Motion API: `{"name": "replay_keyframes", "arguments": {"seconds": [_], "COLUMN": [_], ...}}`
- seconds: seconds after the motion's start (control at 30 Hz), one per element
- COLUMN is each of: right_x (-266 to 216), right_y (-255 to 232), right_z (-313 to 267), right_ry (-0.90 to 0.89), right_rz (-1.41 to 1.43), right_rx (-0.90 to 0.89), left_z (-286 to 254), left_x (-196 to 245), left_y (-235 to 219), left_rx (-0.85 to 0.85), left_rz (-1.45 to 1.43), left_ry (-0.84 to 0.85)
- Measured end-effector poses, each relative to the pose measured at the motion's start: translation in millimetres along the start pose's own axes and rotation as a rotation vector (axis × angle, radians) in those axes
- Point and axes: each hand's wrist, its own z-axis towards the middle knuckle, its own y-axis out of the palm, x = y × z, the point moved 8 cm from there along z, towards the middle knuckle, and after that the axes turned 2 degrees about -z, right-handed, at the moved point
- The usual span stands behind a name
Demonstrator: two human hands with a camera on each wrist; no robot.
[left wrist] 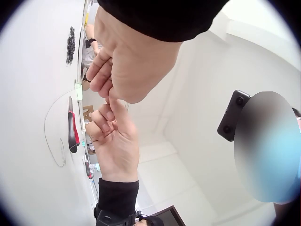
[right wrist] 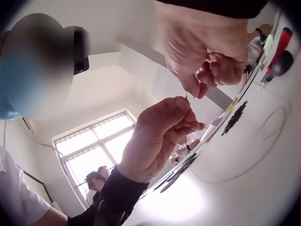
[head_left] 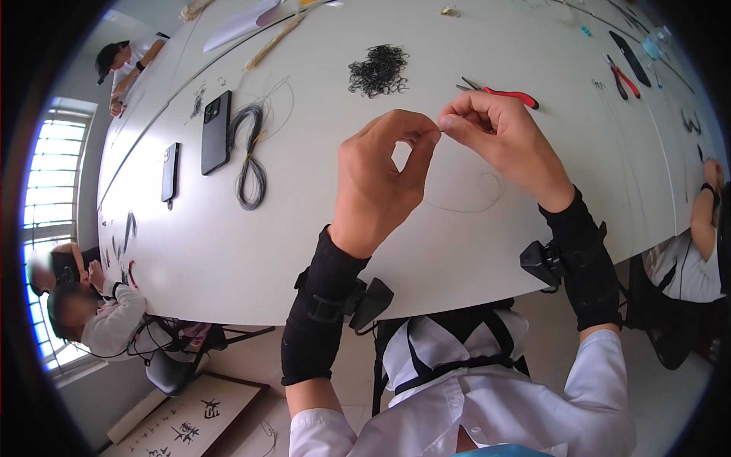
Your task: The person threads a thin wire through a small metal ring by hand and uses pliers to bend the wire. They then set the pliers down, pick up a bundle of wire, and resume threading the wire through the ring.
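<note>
My left hand (head_left: 381,167) and right hand (head_left: 514,141) meet fingertip to fingertip above the table. Thumb and forefinger of each pinch a thin wire (right wrist: 187,96), of which only a tiny bit shows between them in the right wrist view. A length of fine wire (head_left: 466,211) curves in a wide loop below the hands. Just beyond the right hand lie red-handled pliers (head_left: 518,97), their jaws pointing left. Farther off, a pile of small black hook-shaped pieces (head_left: 378,71) sits on the table. The fingers hide most of what is pinched.
Left on the white table (head_left: 304,251) are a coil of grey wire (head_left: 251,186), a dark phone (head_left: 216,133) and another phone (head_left: 170,172). More pliers (head_left: 626,80), a black flat case (head_left: 630,59) and a bottle (head_left: 655,42) lie at the right. Other people sit around the table.
</note>
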Motion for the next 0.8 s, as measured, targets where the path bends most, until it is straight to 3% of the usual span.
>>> {"name": "replay_keyframes", "arguments": {"seconds": [0.13, 0.23, 0.33, 0.43, 0.63, 0.8], "right_x": [-4, -19, -42, -49, -17, -3], "right_y": [7, 9, 8, 2, -5, -2], "right_z": [-5, -12, -16, -15, -5, -3], "right_ry": [0.06, 0.004, -0.26, -0.285, -0.05, 0.011], "right_rz": [-0.002, -0.175, -0.339, -0.289, -0.013, -0.007], "right_rx": [-0.025, 0.033, 0.119, 0.129, 0.041, -0.017], "left_z": [1, 2, 2, 1, -1, -2], "left_x": [-8, -7, -4, -3, 2, -2], "left_y": [-6, -10, -9, -3, 6, 2], "left_rx": [0.06, 0.083, 0.071, 0.024, -0.046, -0.01], "left_rz": [-0.006, 0.052, 0.117, 0.126, 0.065, -0.057], "left_ry": [-0.053, -0.039, 0.0, 0.005, 0.032, -0.034]}}
